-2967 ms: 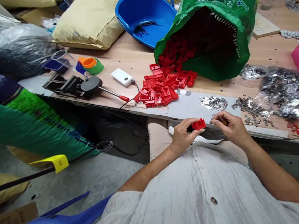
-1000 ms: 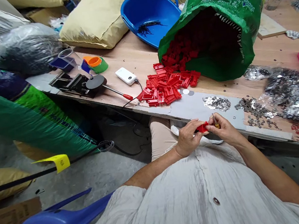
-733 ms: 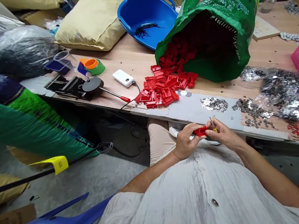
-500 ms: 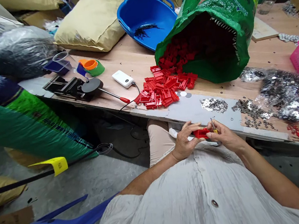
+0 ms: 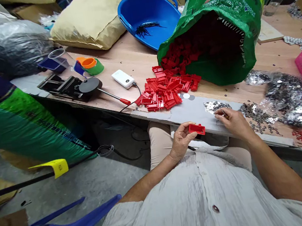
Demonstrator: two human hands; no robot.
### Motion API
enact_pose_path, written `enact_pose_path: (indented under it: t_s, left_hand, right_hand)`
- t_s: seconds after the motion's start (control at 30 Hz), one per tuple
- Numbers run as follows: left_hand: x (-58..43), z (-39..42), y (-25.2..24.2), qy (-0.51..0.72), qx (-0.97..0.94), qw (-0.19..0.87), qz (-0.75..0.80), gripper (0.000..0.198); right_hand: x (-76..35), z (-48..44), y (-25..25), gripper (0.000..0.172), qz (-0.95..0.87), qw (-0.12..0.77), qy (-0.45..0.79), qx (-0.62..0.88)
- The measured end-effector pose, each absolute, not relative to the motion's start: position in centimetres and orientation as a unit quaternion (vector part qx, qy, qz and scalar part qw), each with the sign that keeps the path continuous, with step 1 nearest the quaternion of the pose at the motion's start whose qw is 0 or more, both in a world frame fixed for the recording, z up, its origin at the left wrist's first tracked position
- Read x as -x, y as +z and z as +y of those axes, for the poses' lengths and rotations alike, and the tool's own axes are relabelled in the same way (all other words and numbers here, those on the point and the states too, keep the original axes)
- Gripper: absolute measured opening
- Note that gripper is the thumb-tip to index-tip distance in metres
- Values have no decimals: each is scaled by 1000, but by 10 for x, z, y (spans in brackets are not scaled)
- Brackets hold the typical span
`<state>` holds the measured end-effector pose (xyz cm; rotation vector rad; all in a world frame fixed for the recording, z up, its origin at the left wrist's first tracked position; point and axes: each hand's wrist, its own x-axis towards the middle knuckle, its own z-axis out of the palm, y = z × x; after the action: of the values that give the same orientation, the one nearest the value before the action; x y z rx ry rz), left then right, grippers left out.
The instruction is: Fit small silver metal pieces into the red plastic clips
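My left hand (image 5: 182,143) pinches a red plastic case (image 5: 197,129) by its left end, with its hollow side showing. Over the grey strip at the table's front edge is my right hand (image 5: 234,123), its thumb and forefinger closed beside a pile of small shiny metal plates (image 5: 213,107). Something thin and dark shows between these fingers, too small to make out. A heap of similar red cases (image 5: 164,90) lies beyond my left hand, spilling from the mouth of a green woven bag (image 5: 227,74).
At the left stands a black hand press (image 5: 66,88) with a red-tipped lever. A white power bank (image 5: 123,79), a blue basin (image 5: 128,13) and orange and green cups (image 5: 90,64) are behind. Darker metal pieces (image 5: 257,113) and a plastic bag of plates (image 5: 292,97) lie right.
My right hand has left the red case and moved right and forward to the metal plates. The small yellow-banded tool seen in it before no longer shows clearly. My left hand keeps the case.
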<state>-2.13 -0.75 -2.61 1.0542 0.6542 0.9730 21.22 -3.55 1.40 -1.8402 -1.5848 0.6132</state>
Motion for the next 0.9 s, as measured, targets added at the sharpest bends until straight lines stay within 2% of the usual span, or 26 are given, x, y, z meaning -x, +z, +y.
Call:
enact_pose_path:
  t_s: [0.13, 0.27, 0.4, 0.63, 0.9]
  left_hand:
    - [22, -5, -30, 440, -489, 687, 309, 39]
    - [24, -4, -31, 441, -481, 688, 316, 39]
    - [26, -2, -31, 446, -467, 691, 324, 38]
    - [26, -1, -32, 439, -477, 687, 327, 38]
    - [26, -2, -27, 440, -405, 736, 317, 35]
  right_hand:
    - [-219, -12, 8, 15, -666, 228, 97, 703]
    - [-215, 5, 0, 16, -678, 171, 50, 713]
    - [-217, 17, -4, 16, -668, 161, 18, 726]
    - [-216, 32, -8, 17, -681, 152, 23, 716]
    - [-210, 33, 9, 14, -680, 81, 112, 720]
